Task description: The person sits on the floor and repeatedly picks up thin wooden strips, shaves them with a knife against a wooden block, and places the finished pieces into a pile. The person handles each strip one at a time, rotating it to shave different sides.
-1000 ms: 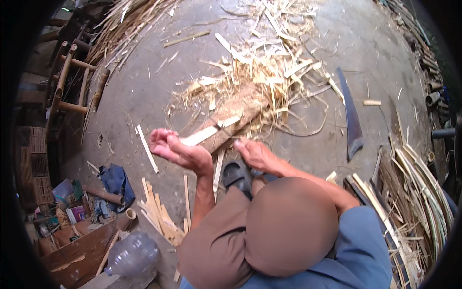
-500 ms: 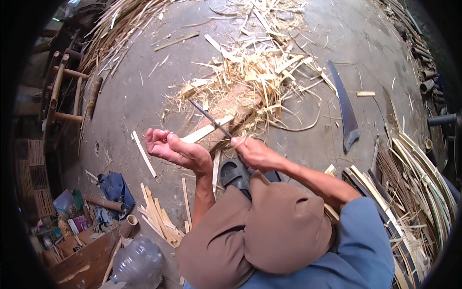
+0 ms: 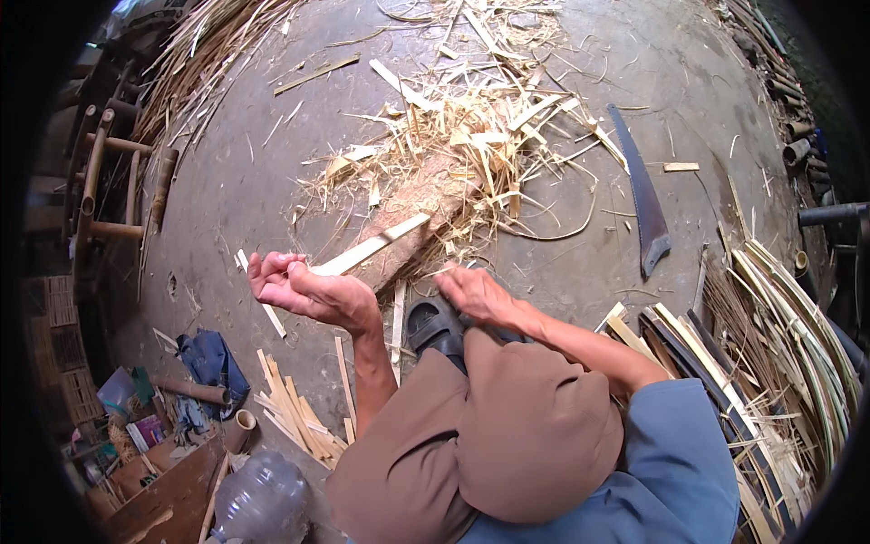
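Half a second ago a thin dark sliver stood up from the right hand (image 3: 476, 295), slanting toward eleven o'clock over the block. Now it is gone from view and that hand has dropped low, knuckles up, just beside the black rubber sandal (image 3: 435, 328). So nothing stands over the wood at this moment, and the work on the block looks paused rather than mid-stroke (a judgement only). The fingers of the right hand are bent downward and hidden under its back, and I cannot tell whether they grip anything.

The left hand (image 3: 308, 290) has hardly shifted. Its fingers (image 3: 270, 267) are curled inward toward the palm, with the thumb side turned to two o'clock.

The flat pale bamboo strip (image 3: 372, 247) lies as it did a second ago, across the rough brown wooden block (image 3: 426, 204). It runs from the left hand's two o'clock down to the edge of the hand. Its near end meets the hand at the thumb side, but whether the fingers clasp it or merely rest against it cannot be made out. The right hand sits apart from the strip, at about its four o'clock.

Around the block lies a heap of straw-coloured bamboo shavings (image 3: 485, 127). A dark curved saw blade (image 3: 643, 204) lies on the grey concrete floor (image 3: 245, 172) at three o'clock of the heap. Short split bamboo pieces (image 3: 290, 408) lie at six o'clock of the left hand.
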Demonstrator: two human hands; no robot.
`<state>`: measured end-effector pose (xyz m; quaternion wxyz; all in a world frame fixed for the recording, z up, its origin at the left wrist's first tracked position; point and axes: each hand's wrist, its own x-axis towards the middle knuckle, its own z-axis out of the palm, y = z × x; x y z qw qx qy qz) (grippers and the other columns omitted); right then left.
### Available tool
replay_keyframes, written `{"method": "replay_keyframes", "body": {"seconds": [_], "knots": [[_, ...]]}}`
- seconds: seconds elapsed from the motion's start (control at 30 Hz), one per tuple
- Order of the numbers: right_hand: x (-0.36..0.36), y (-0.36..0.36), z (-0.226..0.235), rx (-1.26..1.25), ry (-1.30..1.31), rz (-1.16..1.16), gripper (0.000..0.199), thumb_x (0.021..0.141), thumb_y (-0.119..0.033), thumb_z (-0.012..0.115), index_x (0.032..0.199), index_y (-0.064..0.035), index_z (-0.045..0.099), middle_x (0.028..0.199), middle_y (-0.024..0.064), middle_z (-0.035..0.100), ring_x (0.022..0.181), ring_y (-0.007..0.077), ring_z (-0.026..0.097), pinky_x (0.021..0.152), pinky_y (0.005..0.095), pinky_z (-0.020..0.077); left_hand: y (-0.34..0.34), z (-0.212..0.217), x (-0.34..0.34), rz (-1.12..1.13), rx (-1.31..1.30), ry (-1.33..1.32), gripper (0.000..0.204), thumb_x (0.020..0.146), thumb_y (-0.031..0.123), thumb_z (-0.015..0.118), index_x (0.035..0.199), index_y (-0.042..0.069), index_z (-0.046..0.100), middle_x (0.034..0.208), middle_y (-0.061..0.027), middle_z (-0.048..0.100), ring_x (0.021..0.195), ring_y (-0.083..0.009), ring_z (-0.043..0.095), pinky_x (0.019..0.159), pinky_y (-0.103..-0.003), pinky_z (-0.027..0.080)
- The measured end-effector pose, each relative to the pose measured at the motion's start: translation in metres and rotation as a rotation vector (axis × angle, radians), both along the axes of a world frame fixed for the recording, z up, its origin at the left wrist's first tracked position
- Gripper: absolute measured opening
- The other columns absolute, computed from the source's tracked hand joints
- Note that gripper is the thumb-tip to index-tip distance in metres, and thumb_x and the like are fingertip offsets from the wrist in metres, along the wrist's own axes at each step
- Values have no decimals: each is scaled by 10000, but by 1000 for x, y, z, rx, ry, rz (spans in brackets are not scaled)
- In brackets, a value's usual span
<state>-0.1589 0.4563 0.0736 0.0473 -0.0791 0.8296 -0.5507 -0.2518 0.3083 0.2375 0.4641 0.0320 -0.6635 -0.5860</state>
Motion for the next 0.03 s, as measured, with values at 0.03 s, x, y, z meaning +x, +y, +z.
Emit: {"method": "replay_keyframes", "body": {"seconds": [0.03], "knots": [[0,-3,-1,-5,0,10,394,1015,-417,482,1001,-28,544,785,287,613,795,487,625,712,560,473,-2,1,1,-12,10,-5,410,885,41,396,1292,7,421,1012,-40,414,902,-150,417,836,-299,383]]}}
